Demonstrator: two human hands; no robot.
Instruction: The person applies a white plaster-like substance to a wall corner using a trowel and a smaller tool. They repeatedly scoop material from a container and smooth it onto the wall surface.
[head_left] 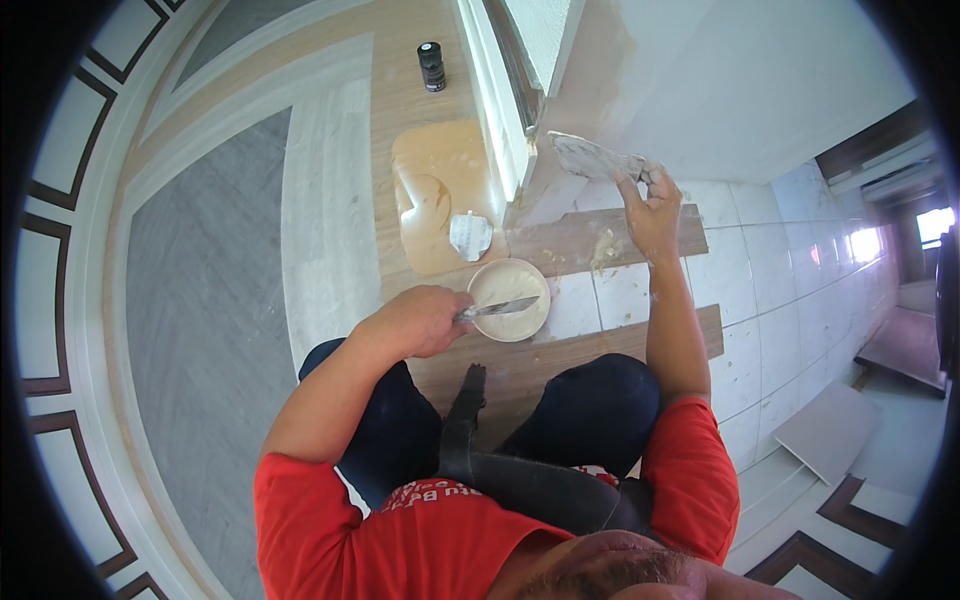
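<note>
Two bent knees in dark trousers framed the near floor, and a black strap hung between them, covering part of what lay below. Just past the knees, the left hand was curled round a putty knife, whose blade lay across a round bowl of cream paste; whether the fingers also gripped the bowl's rim could not be told. A wood-look plank ran beside the bowl, with white tiles showing beyond. Another plank, spotted with pale lumps, lay farther off. Near the bowl, a crumpled whitish scrap rested on a tan sheet. Beyond the plank, the right hand pinched a paste-smeared spreader by one end, hiding a little of the wall behind. A white frame stood between the sheet and that wall, the spreader's tip close to its lower end. A dark bottle stood beyond the sheet, while a loose pale panel lay well off to the right.
</note>
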